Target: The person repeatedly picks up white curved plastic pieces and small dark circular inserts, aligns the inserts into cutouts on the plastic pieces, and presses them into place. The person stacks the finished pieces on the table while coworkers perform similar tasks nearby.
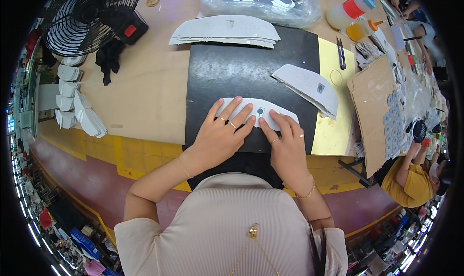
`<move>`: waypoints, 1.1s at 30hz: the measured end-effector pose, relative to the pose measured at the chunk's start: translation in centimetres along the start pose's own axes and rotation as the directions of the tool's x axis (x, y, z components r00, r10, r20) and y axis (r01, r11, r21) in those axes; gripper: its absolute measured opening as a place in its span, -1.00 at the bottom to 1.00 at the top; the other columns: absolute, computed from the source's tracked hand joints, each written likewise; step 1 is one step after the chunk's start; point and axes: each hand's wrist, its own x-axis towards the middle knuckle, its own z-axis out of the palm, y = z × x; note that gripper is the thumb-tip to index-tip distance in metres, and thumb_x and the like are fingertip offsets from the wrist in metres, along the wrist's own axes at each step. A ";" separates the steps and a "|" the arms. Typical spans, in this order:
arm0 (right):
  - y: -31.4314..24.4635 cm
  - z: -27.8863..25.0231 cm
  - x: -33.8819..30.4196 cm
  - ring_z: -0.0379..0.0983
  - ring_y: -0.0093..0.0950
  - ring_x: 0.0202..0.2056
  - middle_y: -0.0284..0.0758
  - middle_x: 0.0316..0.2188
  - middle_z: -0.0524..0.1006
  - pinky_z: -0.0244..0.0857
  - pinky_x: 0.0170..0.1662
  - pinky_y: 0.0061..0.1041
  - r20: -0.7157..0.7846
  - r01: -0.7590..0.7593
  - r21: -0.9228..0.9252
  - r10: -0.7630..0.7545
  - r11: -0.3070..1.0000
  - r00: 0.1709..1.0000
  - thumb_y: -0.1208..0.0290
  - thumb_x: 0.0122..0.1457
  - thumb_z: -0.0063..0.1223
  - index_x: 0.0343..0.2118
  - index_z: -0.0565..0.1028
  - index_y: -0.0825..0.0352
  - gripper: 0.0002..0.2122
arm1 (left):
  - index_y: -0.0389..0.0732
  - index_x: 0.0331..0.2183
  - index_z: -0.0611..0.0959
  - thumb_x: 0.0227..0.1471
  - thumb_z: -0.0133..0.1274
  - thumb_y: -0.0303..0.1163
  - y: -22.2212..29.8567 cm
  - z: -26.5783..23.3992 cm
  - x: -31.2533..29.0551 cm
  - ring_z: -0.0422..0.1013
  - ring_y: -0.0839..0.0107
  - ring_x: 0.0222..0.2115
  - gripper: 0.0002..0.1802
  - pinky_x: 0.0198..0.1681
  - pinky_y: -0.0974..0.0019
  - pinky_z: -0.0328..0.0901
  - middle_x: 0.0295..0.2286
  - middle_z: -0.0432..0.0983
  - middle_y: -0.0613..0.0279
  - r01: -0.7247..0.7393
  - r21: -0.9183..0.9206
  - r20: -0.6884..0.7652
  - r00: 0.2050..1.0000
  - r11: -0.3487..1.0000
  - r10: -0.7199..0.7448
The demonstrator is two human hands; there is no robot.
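Observation:
A white, curved-edge flat piece with a small grey keyhole-shaped patch lies on a black mat in front of me. My left hand rests on its left part, fingers stretched out and spread. On the right part, my right hand presses down with its fingers extended, the thumb and index finger close to the patch. Neither hand is wrapped around anything. To the upper right sits a small stack of similar white pieces, a grey patch on the top one. A larger stack lies along the mat's far edge.
A clear bag of small cut pieces lies at the back. Thread snips rest on a yellow sheet. Two squeeze bottles stand far right, near a cardboard panel with round patches. A black fan stands far left.

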 end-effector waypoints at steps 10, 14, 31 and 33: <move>1.0 -0.2 2.4 0.33 -0.18 0.08 -0.19 0.13 0.45 0.20 0.15 -0.24 -0.110 -0.215 0.035 0.217 0.976 0.970 0.27 0.07 0.37 0.09 0.53 0.38 -0.47 | -0.16 -0.07 0.68 0.13 0.14 -0.40 -9.9 -3.4 6.3 0.43 0.10 -0.01 -0.70 0.10 0.13 0.25 -0.08 0.56 0.13 0.141 -0.240 -0.327 0.920 0.960 -0.217; 1.0 0.0 2.7 0.33 -0.21 0.05 -0.22 0.12 0.45 0.17 0.10 -0.26 -0.123 -0.199 0.064 0.206 0.978 0.971 0.23 0.03 0.37 0.03 0.56 0.39 -0.48 | -0.20 0.00 0.64 0.16 0.15 -0.26 -13.6 -2.5 9.7 0.40 0.02 0.03 -0.60 0.13 0.03 0.22 -0.05 0.55 0.04 0.312 -0.087 -0.545 0.780 0.946 -0.307; 3.6 -3.8 3.8 0.57 -0.26 -0.36 -0.21 -0.40 0.60 0.41 -0.24 -0.41 -0.179 -0.198 0.507 0.326 0.839 0.928 0.57 0.15 0.20 -0.33 0.56 0.38 -0.95 | -0.23 -0.05 0.68 0.17 0.17 -0.15 -14.8 1.1 10.3 0.37 0.12 0.07 -0.58 0.16 0.04 0.17 -0.02 0.52 0.04 0.471 0.190 -0.629 0.732 0.862 -0.261; 5.9 -5.3 3.8 0.59 -0.31 -0.34 -0.21 -0.38 0.62 0.42 -0.21 -0.45 -0.215 -0.225 0.505 0.374 0.833 0.902 0.57 0.15 0.22 -0.33 0.58 0.39 -0.94 | -0.19 -0.02 0.67 0.20 0.16 -0.13 -14.8 0.9 10.2 0.40 0.13 0.02 -0.59 0.14 0.04 0.19 -0.04 0.52 0.09 0.477 0.196 -0.635 0.728 0.857 -0.260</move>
